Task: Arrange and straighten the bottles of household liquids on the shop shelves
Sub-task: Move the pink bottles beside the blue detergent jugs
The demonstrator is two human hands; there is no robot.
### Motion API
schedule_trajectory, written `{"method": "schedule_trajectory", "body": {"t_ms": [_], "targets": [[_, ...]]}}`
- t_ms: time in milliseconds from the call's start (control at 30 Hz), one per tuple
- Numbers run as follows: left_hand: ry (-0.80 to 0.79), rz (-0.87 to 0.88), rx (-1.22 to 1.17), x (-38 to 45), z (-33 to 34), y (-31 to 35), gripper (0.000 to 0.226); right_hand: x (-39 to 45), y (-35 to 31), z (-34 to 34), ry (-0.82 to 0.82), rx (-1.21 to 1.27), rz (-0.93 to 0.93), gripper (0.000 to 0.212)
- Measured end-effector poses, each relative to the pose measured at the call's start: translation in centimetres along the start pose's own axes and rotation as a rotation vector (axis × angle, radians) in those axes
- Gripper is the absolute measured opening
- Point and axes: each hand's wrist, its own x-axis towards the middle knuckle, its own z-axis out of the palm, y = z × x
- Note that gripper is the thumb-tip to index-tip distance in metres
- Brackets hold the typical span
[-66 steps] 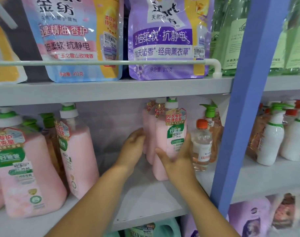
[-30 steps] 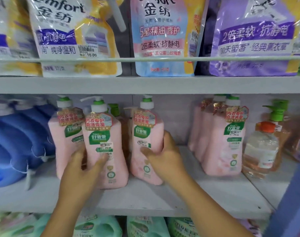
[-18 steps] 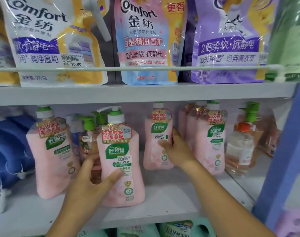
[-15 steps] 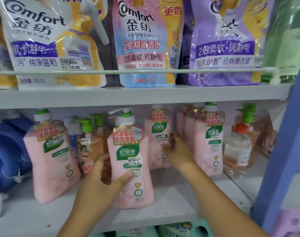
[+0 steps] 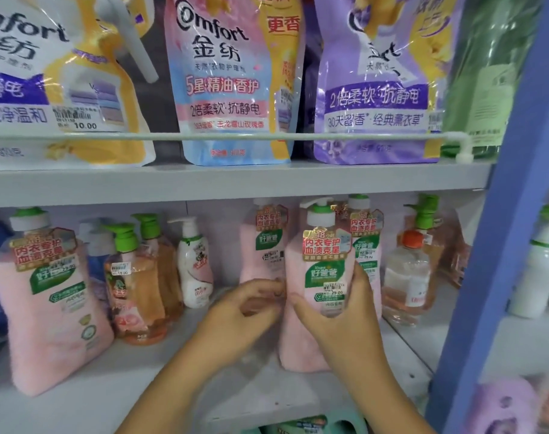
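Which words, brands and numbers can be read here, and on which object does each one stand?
"Comfort 金纺", "5星精油香护", "2倍柔软·抗静电": pink and blue refill pouch.
"2倍柔软·抗静电", "30天留香·经典薰衣草": purple refill pouch.
"10.00": price sticker on the white and yellow pouch.
"内衣专护 血渍克星", "好爸爸", "29.00": pink pump bottle gripped by the right hand.
Same red tag: left pink bottle.
Small print on the other bottles: too blurred to read.

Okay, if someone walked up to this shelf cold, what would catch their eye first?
Probably the two hands at centre: the right hand grips a pink pump bottle at the front of the lower shelf, and the left hand touches its left side. Next, the big Comfort refill pouches in a row on the shelf above, behind a white rail.
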Motion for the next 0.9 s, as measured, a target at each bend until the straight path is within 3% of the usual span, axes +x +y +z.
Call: {"method": "schedule_trajectory", "body": {"t_ms": [67, 100, 167, 200, 267, 367, 633, 833, 900], "targets": [[0.242, -0.024, 0.019, 2.5, -0.9, -1.2, 0.029, 0.2, 0.7, -0.9, 0.055, -0.115, -0.018, 0.104], [0.296, -0.068, 0.07, 3.6, -1.2, -1.4, 0.041, 0.0, 1.0, -1.1, 0.067, -0.149, -0.033, 0.106], [0.232, -0.158, 0.123, 5.6, -1.3, -2.3, 0.079, -0.8, 1.7, -1.4, 0.066, -0.209, -0.08, 0.112], [0.172, -0.159, 0.114, 6.5, -1.2, -2.9, 0.084, -1.2, 2.2, -1.5, 0.057, -0.235, -0.094, 0.116], [0.105, -0.127, 0.134, 7.9, -0.8, -4.0, 0.073, -1.7, 2.8, -1.6, 0.041, -0.28, -0.092, 0.12], [0.144, -0.121, 0.195, 10.0, 0.0, -4.2, 0.07, -1.7, 3.1, -1.8, 0.036, -0.318, -0.093, 0.119], [0.12, -0.153, 0.002, 12.9, 1.0, -5.1, 0.05, -1.5, 4.1, -2.1, 0.018, -0.319, -0.079, 0.124], [0.135, -0.107, -0.007, 13.2, 1.1, -5.9, 0.054, -0.6, 3.8, -1.7, -0.009, -0.313, -0.078, 0.123], [0.15, -0.162, -0.058, 13.0, 1.1, -5.7, 0.059, -0.4, 3.5, -1.0, -0.027, -0.334, -0.096, 0.118]]}}
